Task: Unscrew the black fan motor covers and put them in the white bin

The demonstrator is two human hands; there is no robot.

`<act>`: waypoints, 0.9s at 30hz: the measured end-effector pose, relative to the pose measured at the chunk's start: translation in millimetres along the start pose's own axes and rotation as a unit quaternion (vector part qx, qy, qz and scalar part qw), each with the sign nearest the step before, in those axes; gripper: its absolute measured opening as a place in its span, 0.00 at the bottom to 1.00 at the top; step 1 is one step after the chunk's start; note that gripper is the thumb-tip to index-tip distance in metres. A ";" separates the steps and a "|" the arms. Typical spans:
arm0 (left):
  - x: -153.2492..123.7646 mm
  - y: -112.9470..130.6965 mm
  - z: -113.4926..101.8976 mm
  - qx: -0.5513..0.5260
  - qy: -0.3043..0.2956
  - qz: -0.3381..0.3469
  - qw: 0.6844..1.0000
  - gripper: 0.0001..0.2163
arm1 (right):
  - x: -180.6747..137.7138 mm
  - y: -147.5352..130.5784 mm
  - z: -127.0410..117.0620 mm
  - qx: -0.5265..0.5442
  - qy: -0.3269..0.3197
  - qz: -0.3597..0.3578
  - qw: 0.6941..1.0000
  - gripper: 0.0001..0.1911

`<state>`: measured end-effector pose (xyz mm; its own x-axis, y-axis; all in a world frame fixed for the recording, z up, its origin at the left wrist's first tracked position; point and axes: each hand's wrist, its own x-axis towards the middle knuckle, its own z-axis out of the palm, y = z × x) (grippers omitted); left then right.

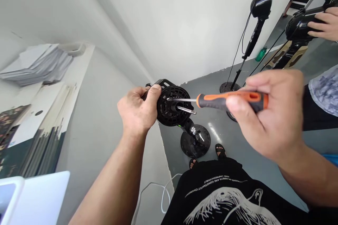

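Holding an orange and black screwdriver [213, 101], the right hand [280, 119] points its tip at the front of a black fan head [171, 116]. The left hand [138, 109] grips the fan head's side. A metal rod [187, 110] sticks out of its middle. Below is a round, shiny base [189, 146].
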<state>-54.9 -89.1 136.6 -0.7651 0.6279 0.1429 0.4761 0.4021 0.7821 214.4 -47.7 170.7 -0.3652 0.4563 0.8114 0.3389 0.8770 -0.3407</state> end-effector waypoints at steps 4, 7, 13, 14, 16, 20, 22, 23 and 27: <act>1.9 -3.4 1.1 -0.004 0.013 -0.007 1.000 0.15 | 0.7 -3.3 -1.7 0.055 -0.076 0.022 0.995 0.31; 2.2 -4.2 1.7 -0.008 0.011 -0.006 1.000 0.15 | -0.2 -3.7 -4.9 0.074 -0.091 -0.005 0.993 0.34; 1.6 -1.9 2.6 -0.009 0.011 -0.009 1.000 0.15 | -5.4 -2.1 -4.6 0.048 -0.079 0.058 0.994 0.31; 1.4 -1.3 2.8 -0.009 0.010 -0.009 1.000 0.15 | -5.7 -3.1 -4.1 0.073 -0.090 0.063 0.991 0.35; 0.5 0.4 3.2 -0.007 0.007 -0.007 1.000 0.14 | -4.7 -4.7 -1.8 0.095 -0.074 0.040 0.992 0.35; -1.3 2.7 2.9 -0.003 0.003 -0.006 1.000 0.15 | -1.1 -4.7 5.5 0.052 0.027 0.030 0.998 0.21; -1.7 2.3 2.4 -0.005 -0.004 -0.011 1.000 0.15 | -0.6 -6.8 5.2 0.073 0.011 0.071 0.995 0.24; -1.6 1.7 2.2 -0.007 -0.006 -0.013 1.000 0.15 | -0.6 -8.4 3.8 0.094 -0.014 0.078 0.992 0.30; -0.7 -1.0 2.6 -0.017 0.003 -0.003 1.000 0.15 | 0.7 -8.4 -2.4 0.077 -0.066 0.010 0.995 0.36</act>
<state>-53.6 -88.2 134.1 -0.7699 0.6221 0.1419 0.4573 0.3829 0.8026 213.4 -55.0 175.3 -0.4733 0.4814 0.7377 0.2140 0.8752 -0.4338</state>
